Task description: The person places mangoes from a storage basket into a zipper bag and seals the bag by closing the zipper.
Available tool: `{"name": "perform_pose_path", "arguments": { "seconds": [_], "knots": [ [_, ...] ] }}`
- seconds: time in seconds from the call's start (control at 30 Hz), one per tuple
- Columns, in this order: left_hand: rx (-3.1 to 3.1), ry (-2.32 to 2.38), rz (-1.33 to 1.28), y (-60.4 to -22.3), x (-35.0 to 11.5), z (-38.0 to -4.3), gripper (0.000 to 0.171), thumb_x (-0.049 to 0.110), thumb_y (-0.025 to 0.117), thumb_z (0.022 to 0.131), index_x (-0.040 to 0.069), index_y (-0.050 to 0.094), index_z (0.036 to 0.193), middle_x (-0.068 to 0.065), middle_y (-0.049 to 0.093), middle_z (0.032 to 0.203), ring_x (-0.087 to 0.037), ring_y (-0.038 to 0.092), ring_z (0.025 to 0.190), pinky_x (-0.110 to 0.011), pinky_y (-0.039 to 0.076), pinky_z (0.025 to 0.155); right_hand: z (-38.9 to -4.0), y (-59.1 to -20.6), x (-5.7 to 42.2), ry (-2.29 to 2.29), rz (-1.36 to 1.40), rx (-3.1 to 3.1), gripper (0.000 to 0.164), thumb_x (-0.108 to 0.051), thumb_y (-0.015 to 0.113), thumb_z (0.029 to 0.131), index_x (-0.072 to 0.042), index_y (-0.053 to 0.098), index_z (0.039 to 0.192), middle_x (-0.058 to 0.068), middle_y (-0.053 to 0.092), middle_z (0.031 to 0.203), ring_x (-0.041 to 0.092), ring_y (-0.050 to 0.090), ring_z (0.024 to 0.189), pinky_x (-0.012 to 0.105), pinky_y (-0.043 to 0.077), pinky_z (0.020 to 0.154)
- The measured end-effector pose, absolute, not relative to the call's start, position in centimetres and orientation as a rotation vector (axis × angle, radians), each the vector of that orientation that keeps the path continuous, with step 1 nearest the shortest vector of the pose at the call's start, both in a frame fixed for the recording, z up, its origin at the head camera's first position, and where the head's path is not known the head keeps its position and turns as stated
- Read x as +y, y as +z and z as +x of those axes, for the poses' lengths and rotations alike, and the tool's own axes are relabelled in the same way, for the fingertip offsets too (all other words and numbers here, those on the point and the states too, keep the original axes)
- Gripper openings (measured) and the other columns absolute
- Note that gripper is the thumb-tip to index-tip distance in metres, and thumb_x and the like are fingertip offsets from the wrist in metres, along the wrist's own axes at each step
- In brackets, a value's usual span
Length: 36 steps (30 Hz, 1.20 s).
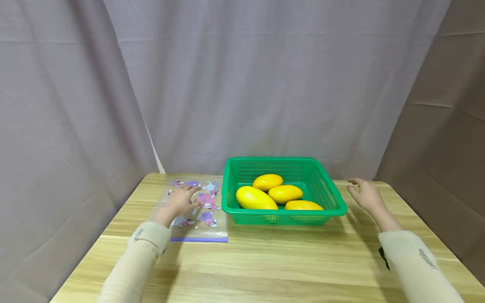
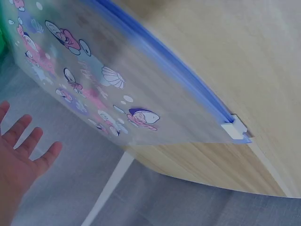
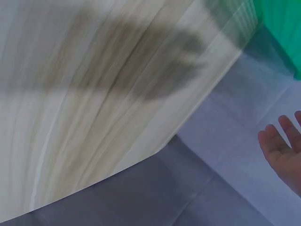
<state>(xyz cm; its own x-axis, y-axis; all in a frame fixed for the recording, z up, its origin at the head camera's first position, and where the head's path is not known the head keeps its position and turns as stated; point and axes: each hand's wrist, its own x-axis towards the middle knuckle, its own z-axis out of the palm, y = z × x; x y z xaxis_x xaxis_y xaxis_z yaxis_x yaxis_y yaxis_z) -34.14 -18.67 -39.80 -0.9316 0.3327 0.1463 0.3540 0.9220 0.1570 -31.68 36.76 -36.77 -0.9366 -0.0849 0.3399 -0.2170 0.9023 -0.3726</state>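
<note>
My left hand (image 1: 182, 200) hovers over a clear zip bag (image 1: 221, 227) printed with pink and purple cartoon figures, its fingers spread and holding nothing. In the left wrist view the bag's blue-purple zip strip (image 2: 169, 63) ends in a white slider (image 2: 234, 127). To the right of the bag stands a green plastic basket (image 1: 280, 212) with several yellow mangoes (image 1: 257, 198) in it. Just past the basket's right side is my right hand (image 1: 366, 195), relaxed and empty. The right wrist view shows its loosely extended fingers (image 3: 275, 136) below a corner of the basket.
The wood-grain table (image 1: 265, 269) carries the bag and basket near its far edge. Grey curtains (image 1: 273, 92) hang right behind that edge and on the left, and a brownish cloth (image 1: 447, 139) hangs on the right.
</note>
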Motion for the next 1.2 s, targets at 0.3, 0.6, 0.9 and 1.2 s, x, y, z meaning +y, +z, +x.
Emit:
{"name": "perform_pose_path", "arguments": {
  "seconds": [0.3, 0.6, 0.9, 1.2],
  "knots": [
    [-2.924, -0.380, -0.636, -41.0, -18.3, -32.9, 0.038, 0.027, 0.064, 0.088, 0.004, 0.061, 0.119, -0.016, 0.066, 0.115, -0.032, 0.064, 0.092, -0.051, 0.050, 0.087, -30.5, -36.4, 34.2, 0.725, 0.302, -2.638, 0.031, -0.012, 0.046, 0.098, 0.010, 0.056, 0.117, 0.033, 0.061, 0.110, 0.050, 0.057, 0.097, 0.059, 0.048, 0.079],
    [-2.856, -0.267, -0.720, -41.8, -18.4, -31.5, 0.021, 0.024, 0.067, 0.086, 0.010, 0.069, 0.102, -0.009, 0.070, 0.104, -0.030, 0.065, 0.096, -0.047, 0.052, 0.086, -29.7, -35.8, 31.2, 0.800, 0.396, -2.541, 0.025, -0.005, 0.050, 0.095, 0.011, 0.059, 0.112, 0.029, 0.065, 0.104, 0.042, 0.062, 0.092, 0.052, 0.053, 0.079],
    [-2.792, -0.243, -0.805, -42.2, -18.8, -30.4, 0.018, 0.020, 0.069, 0.083, 0.008, 0.071, 0.096, -0.007, 0.073, 0.095, -0.024, 0.068, 0.084, -0.042, 0.054, 0.080, -28.5, -35.9, 28.8, 0.842, 0.417, -2.520, 0.023, -0.006, 0.052, 0.094, 0.008, 0.062, 0.110, 0.025, 0.067, 0.104, 0.035, 0.063, 0.090, 0.036, 0.056, 0.075],
    [-2.824, -0.322, -0.758, -42.7, -20.2, -29.6, 0.019, 0.017, 0.069, 0.084, 0.005, 0.070, 0.098, -0.010, 0.071, 0.100, -0.031, 0.066, 0.094, -0.046, 0.052, 0.086, -28.1, -35.8, 26.7, 0.919, 0.480, -2.523, 0.023, -0.017, 0.057, 0.094, 0.001, 0.065, 0.107, 0.015, 0.070, 0.099, 0.007, 0.060, 0.080, 0.014, 0.048, 0.070]
  ]
}}
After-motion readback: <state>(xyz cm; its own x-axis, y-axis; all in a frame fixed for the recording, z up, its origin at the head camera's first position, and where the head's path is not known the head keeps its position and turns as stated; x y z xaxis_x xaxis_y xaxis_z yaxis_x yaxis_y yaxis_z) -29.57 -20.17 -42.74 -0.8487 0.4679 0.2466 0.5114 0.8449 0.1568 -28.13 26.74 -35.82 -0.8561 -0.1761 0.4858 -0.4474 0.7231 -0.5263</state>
